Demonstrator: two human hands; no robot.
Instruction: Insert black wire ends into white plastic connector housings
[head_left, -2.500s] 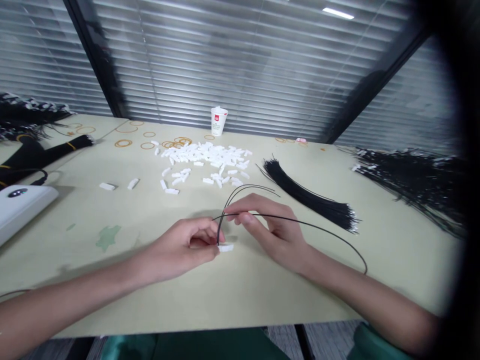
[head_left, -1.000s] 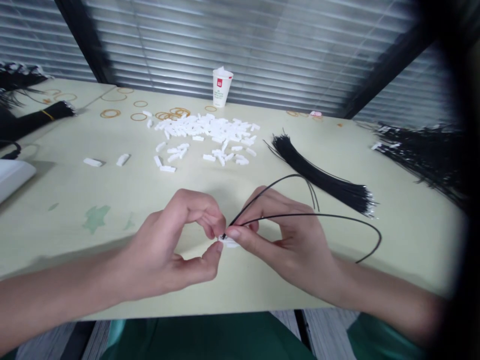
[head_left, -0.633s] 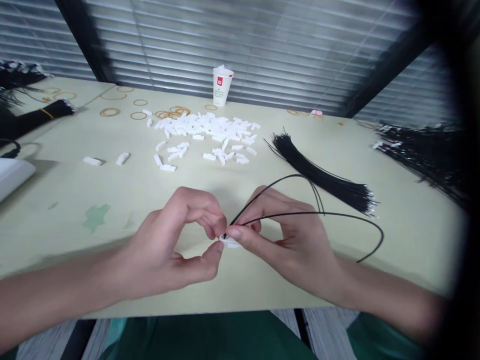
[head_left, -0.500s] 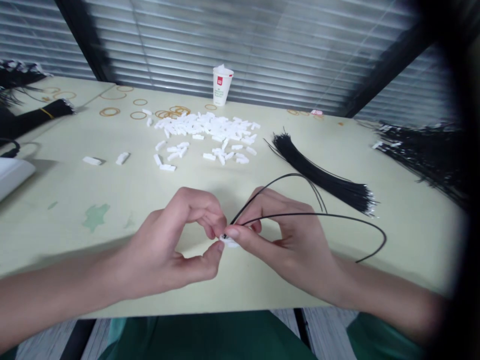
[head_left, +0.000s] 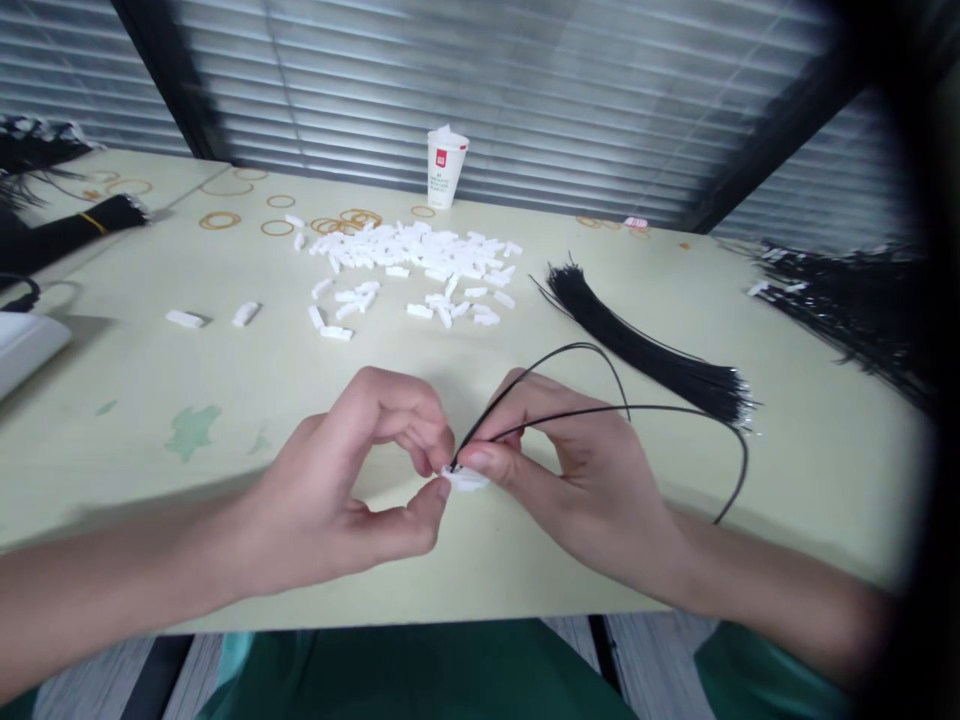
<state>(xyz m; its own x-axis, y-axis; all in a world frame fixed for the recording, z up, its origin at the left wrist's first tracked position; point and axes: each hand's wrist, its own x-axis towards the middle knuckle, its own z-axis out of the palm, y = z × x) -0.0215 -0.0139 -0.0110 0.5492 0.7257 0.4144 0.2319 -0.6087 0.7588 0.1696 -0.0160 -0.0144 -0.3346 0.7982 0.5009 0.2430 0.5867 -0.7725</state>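
Observation:
A small white plastic connector housing sits between my hands near the table's front. My left hand pinches its left end between thumb and fingers. Black wires run into the housing's top, and my right hand grips them between thumb and index finger close to where they enter. From there the wires loop up and away to the right, over the right hand. The exact wire ends are hidden at the fingertips.
Many loose white housings lie mid-table, with a black wire bundle to their right. Rubber bands and a paper cup are at the back. More black wires lie far right; a banded bundle lies left.
My right thumb and fingers have shifted slightly up and right, uncovering more of the housing. The wire loops have swung a little left. My left hand stays nearly still.

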